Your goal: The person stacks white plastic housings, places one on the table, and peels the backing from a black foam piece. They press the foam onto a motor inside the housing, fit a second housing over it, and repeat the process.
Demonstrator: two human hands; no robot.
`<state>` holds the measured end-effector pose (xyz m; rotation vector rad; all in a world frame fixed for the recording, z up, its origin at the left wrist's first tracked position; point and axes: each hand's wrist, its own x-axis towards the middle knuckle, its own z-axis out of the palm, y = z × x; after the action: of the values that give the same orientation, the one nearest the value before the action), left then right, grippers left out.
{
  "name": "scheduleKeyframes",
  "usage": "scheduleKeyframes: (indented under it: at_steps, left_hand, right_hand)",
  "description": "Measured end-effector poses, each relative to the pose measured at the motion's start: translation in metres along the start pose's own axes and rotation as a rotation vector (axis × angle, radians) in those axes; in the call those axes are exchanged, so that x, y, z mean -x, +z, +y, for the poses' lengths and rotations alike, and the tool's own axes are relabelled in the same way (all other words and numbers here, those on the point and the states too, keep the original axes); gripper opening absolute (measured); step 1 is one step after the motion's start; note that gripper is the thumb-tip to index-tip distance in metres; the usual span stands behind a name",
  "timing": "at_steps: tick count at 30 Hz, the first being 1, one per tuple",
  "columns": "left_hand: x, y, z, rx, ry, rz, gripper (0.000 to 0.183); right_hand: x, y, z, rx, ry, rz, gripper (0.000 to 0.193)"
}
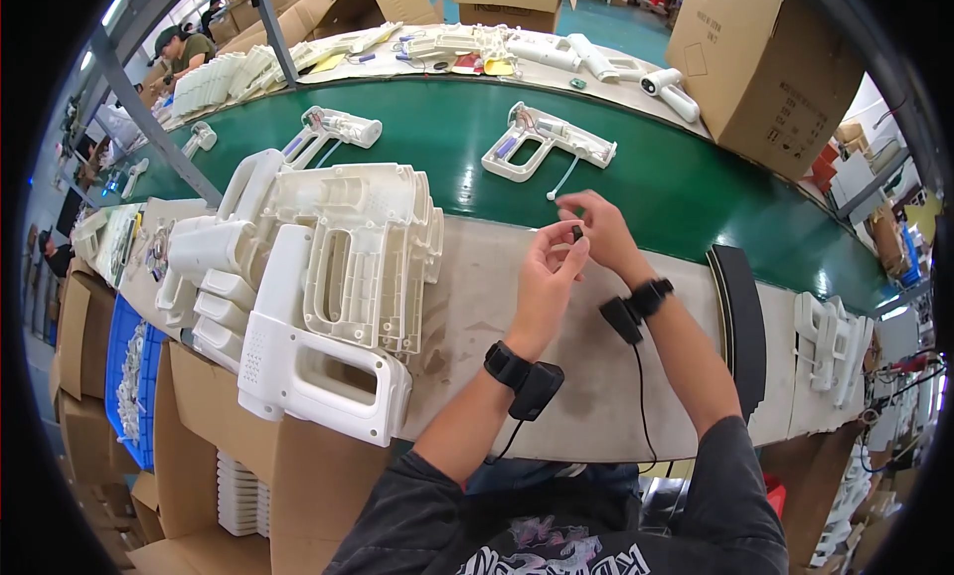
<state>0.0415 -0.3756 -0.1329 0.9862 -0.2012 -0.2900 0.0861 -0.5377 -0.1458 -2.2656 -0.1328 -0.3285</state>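
Note:
Between the thumb and fingertips of my left hand (545,282) is a small black part (577,233), too small to name more closely. My right hand (604,235) is right beside it, above the edge of the green conveyor belt, with its fingers curled in. Whatever they pinch, if anything, is hidden. Just beyond my fingers lies an open white handheld-device housing (593,150) with wiring inside. From it a pale blue tube or cable (564,175) with a white end hangs toward my right fingertips; I cannot tell whether they touch.
White housing shells (343,247) are stacked at my left. A curved black strip (736,327) and more white shells (833,344) lie at right. Another open housing (333,133) sits on the green belt (442,148). Cartons (785,73) stand beyond; a person (184,53) sits far left.

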Motion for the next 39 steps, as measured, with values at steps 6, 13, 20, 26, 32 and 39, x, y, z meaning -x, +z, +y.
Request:
scheduleKeyframes:
  at_steps: [6, 13, 20, 26, 32, 39]
  left_hand:
    - [-0.009, -0.007, 0.005, -0.060, 0.083, 0.061, 0.033]
    - [-0.014, -0.013, 0.010, -0.035, 0.096, 0.087, 0.034]
    - [-0.014, -0.013, 0.011, -0.025, 0.111, 0.074, 0.033]
    - [-0.014, -0.016, 0.012, -0.036, 0.138, 0.124, 0.032]
    - [-0.015, -0.024, 0.019, 0.011, 0.145, 0.155, 0.031]
    - [-0.018, -0.023, 0.024, 0.057, 0.115, 0.175, 0.029]
  right_hand:
    - [-0.071, 0.050, 0.006, 0.299, -0.102, 0.030, 0.042]
    - [-0.102, 0.064, 0.016, 0.441, 0.047, -0.088, 0.033]
    - [-0.098, 0.043, 0.019, 0.381, -0.104, -0.030, 0.024]
    - [-0.071, -0.002, -0.004, 0.313, -0.216, 0.006, 0.022]
    - [0.004, -0.052, -0.047, 0.325, -0.269, -0.078, 0.020]
    - [0.115, -0.078, -0.088, 0.241, -0.198, -0.096, 0.024]
